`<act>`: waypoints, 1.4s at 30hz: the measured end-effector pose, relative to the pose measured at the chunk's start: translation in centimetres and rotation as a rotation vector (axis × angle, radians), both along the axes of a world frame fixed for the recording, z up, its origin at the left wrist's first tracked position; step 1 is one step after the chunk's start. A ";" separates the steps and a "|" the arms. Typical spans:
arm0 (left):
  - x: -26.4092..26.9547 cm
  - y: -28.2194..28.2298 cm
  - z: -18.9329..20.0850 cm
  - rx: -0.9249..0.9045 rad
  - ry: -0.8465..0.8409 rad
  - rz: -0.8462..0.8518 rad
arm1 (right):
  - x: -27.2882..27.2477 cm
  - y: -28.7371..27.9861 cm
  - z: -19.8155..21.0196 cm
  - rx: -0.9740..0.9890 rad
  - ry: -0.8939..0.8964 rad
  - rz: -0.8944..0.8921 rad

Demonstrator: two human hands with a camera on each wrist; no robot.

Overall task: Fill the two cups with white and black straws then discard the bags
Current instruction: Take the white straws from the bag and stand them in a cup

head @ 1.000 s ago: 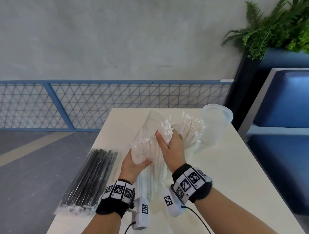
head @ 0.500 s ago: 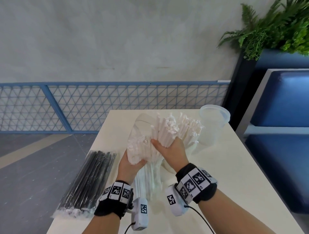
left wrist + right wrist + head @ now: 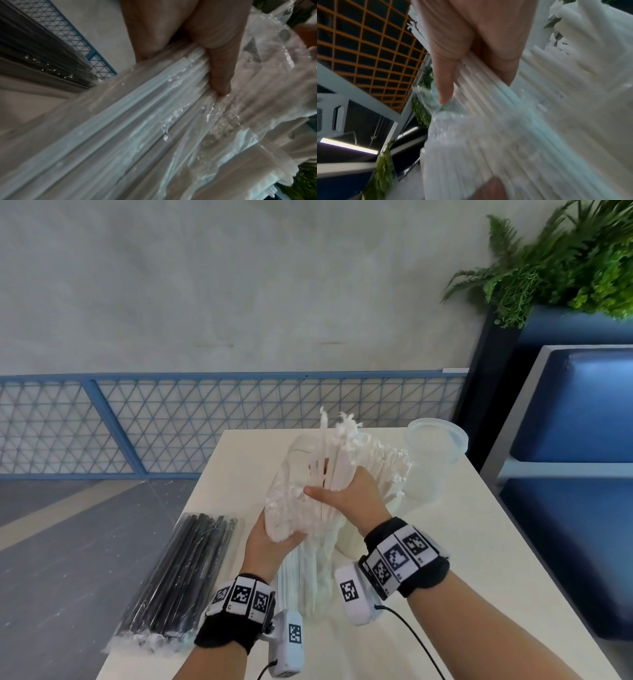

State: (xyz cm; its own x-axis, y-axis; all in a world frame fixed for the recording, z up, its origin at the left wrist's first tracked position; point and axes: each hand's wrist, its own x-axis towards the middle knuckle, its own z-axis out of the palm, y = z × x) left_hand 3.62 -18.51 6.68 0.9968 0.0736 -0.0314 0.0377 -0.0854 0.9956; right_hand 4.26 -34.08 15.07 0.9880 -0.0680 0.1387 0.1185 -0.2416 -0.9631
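My left hand (image 3: 274,534) grips a clear plastic bag of white straws (image 3: 308,559) around its middle, the bag standing tilted on the table. My right hand (image 3: 346,496) grips a bundle of white straws (image 3: 334,453) that sticks up out of the bag's open mouth. In the left wrist view my thumb (image 3: 219,75) presses the bag (image 3: 137,128). The right wrist view shows my fingers (image 3: 443,81) curled round the straw bundle (image 3: 488,83). More white straws (image 3: 390,470) stand in a cup behind my right hand. An empty clear cup (image 3: 433,457) stands at the back right.
A sealed bag of black straws (image 3: 178,580) lies along the left edge of the cream table (image 3: 479,577). A blue mesh railing (image 3: 171,419) runs behind the table. A blue bench (image 3: 575,474) and a plant (image 3: 565,261) stand to the right.
My right hand has pulled the bundle of white straws upward, farther out of the bag. The left hand keeps its hold lower on the bag.
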 end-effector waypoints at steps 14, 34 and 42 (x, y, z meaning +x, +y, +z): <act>0.6 1.2 -0.3 0.023 0.041 0.026 | 1.1 -2.1 4.8 0.607 -0.087 -0.322; 0.2 1.1 0.9 0.010 0.042 0.140 | 1.0 -5.9 5.4 0.888 -0.284 -0.565; -0.2 0.7 1.6 -0.018 0.055 0.147 | 2.5 -5.2 3.9 0.374 -0.248 -0.540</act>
